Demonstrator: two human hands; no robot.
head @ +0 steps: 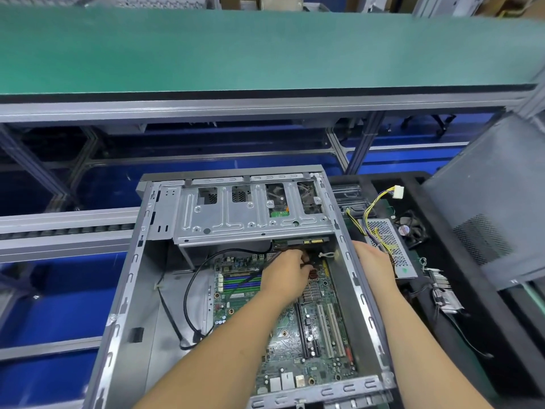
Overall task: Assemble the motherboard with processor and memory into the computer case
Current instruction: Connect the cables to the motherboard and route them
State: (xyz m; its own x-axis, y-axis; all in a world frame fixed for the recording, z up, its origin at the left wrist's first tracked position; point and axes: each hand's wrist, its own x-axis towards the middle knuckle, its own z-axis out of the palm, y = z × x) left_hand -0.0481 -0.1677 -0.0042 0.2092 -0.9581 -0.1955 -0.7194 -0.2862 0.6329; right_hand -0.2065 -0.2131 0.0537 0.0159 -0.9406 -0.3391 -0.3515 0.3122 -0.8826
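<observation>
Conveyor rail [59, 228]: grey aluminium with a row of rollers, running in from the far left up to the case.

Computer case [124, 302]: open-topped box of dull grey sheet steel with slotted rims, centre of view, below a green-topped bench [236, 48].

Black cable [188, 290]: thick, round, looping over the bare case floor left of the board.

Drive cage [230, 222]: bright stamped steel, ribbed and cut with rectangular openings, spanning the far end of the case.

Motherboard [283, 340]: green circuit board lying flat on the case floor, right of centre. Blue and green memory slots [239, 283] at its far left, long pale expansion slots [327, 332] towards the right, a small finned heatsink [312, 290] between, metal ports at the near edge.

Left hand [286, 273]: reaching into the case over the board's far end, fingers curled around a dark connector and wires beneath the drive cage.

Right hand [373, 261]: laid on the right wall of the case; fingertips are hidden beyond the hand, so I cannot tell their grip.

Power supply [389, 243]: perforated metal box outside the case on a black tray [472, 335], trailing yellow and black wires [374, 208] to a white plug.

Small black fan [410, 228]: just beyond it.

Grey side panel [486, 202]: vented, at the far right.
</observation>
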